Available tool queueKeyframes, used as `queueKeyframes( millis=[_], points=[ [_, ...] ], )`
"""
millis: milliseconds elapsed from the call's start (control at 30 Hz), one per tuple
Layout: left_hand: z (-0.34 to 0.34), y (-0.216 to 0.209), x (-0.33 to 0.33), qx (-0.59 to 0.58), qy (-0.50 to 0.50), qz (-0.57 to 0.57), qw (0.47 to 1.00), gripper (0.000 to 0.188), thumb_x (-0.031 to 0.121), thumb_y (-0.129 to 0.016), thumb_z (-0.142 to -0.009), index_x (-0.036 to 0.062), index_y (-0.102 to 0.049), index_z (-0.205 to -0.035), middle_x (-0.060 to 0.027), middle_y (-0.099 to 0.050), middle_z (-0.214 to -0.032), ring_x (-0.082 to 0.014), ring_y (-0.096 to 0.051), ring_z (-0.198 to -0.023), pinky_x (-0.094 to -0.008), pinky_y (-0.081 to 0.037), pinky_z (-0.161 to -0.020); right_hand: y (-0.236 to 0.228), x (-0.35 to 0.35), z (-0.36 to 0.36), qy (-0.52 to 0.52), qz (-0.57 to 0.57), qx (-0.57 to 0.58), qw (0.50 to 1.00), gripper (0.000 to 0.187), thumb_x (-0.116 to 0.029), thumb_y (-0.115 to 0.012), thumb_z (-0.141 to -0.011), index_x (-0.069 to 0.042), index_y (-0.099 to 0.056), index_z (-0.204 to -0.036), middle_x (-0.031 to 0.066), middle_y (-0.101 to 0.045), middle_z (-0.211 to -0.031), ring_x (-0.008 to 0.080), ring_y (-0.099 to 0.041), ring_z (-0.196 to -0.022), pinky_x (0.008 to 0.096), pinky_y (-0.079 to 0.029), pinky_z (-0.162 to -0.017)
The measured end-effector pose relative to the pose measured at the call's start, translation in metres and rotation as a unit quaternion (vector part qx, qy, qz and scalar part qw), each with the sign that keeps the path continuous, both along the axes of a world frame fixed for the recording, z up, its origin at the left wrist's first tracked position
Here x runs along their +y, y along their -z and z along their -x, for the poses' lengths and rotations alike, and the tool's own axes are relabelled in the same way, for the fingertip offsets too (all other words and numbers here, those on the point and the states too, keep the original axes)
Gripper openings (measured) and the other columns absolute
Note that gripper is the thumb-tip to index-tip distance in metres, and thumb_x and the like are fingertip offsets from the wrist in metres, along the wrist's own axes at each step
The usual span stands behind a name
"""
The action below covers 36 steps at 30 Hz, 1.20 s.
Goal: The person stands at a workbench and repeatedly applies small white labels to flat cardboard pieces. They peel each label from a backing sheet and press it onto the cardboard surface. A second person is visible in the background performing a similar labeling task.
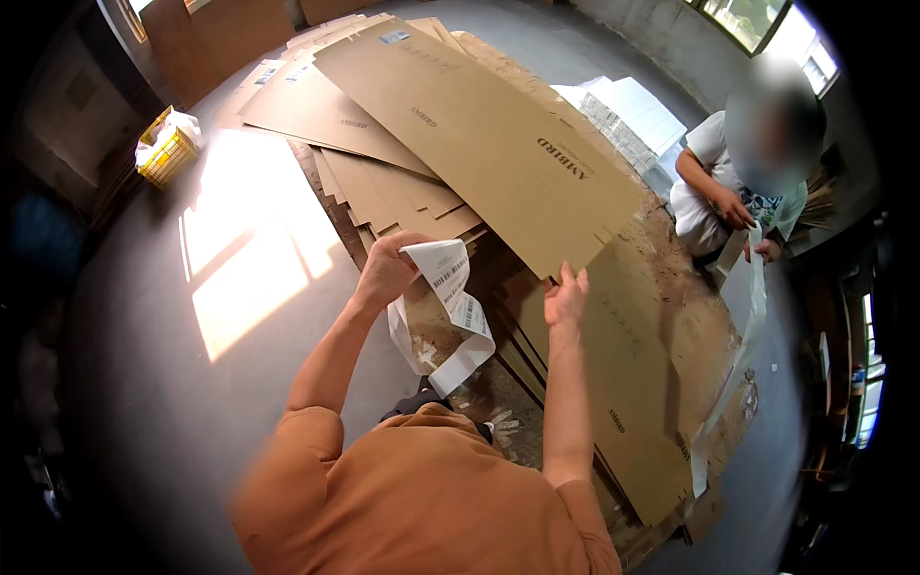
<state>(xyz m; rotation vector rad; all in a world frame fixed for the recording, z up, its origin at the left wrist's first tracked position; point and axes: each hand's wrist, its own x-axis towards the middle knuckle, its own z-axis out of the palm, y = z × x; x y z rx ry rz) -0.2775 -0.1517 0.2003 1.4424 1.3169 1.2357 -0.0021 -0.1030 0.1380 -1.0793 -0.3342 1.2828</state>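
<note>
My left hand (385,273) is closed on one end of a white strip of barcode labels (448,278). The strip hangs down in a loose loop, twisting back up near the table's edge. To its right, my right hand (565,299) is at the near corner of a long brown cardboard sheet (498,158), thumb and fingers bent at its edge. That sheet lies slantwise on top of a fanned pile, with printing and a small label at its far end. Below it and to the right lies another cardboard sheet (613,355).
More flat cardboard (326,110) is stacked at the far left. At the right a person (743,182) handles a long white strip (752,316) that trails along the table's edge. Bundled white stacks (628,120) lie beyond the pile. A yellow basket (168,158) stands on the floor.
</note>
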Motion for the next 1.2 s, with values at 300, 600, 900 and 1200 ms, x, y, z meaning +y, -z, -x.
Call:
queueKeyframes(
  millis=[300, 600, 900, 1200],
  points=[
    [-0.023, -0.008, 0.015, 0.118, -0.005, 0.031, 0.993, 0.02, 0.01, -0.063, -0.079, 0.0018, -0.068, -0.097, -0.0155, -0.068, -0.076, -0.0184, -0.066, -0.068, -0.0311, -0.051, -0.062, 0.02, 0.029, 0.043, -0.156, -0.04, -0.204, 0.966, 0.049, -0.022, -0.048, -0.097, 0.002, -0.029, -0.135, 0.0171, -0.04, -0.134, 0.0286, -0.043, -0.123, 0.0401, -0.036, -0.102],
    [-0.114, -0.007, 0.037, 0.244, 0.142, 0.132, 0.95, 0.027, 0.012, -0.068, -0.074, 0.0053, -0.067, -0.101, -0.0171, -0.068, -0.089, -0.0309, -0.066, -0.082, -0.0364, -0.052, -0.071, -0.051, -0.078, -0.006, -0.171, -0.171, -0.172, 0.955, 0.05, -0.002, -0.061, -0.088, -0.002, -0.041, -0.133, 0.0057, -0.063, -0.086, 0.009, -0.058, -0.076, 0.0239, -0.049, -0.072],
    [-0.182, 0.038, 0.027, 0.002, 0.263, 0.005, 0.965, 0.031, -0.003, -0.068, -0.072, 0.0033, -0.067, -0.103, -0.0063, -0.069, -0.088, -0.0112, -0.063, -0.079, -0.0253, -0.051, -0.073, -0.026, -0.115, -0.069, -0.153, -0.076, -0.244, 0.955, 0.046, 0.002, -0.059, -0.086, 0.001, -0.045, -0.13, 0.0057, -0.063, -0.084, 0.0085, -0.059, -0.077, 0.0235, -0.049, -0.069],
    [-0.215, 0.059, 0.049, 0.13, 0.339, 0.106, 0.926, 0.016, 0.008, -0.073, -0.071, -0.0004, -0.069, -0.084, -0.0106, -0.066, -0.07, -0.0106, -0.062, -0.065, -0.0267, -0.048, -0.058, -0.011, -0.099, -0.101, -0.104, -0.054, -0.41, 0.904, 0.017, -0.001, -0.068, -0.08, 0.001, -0.063, -0.096, 0.0034, -0.061, -0.087, 0.0131, -0.061, -0.08, 0.0271, -0.051, -0.073]
  ],
)
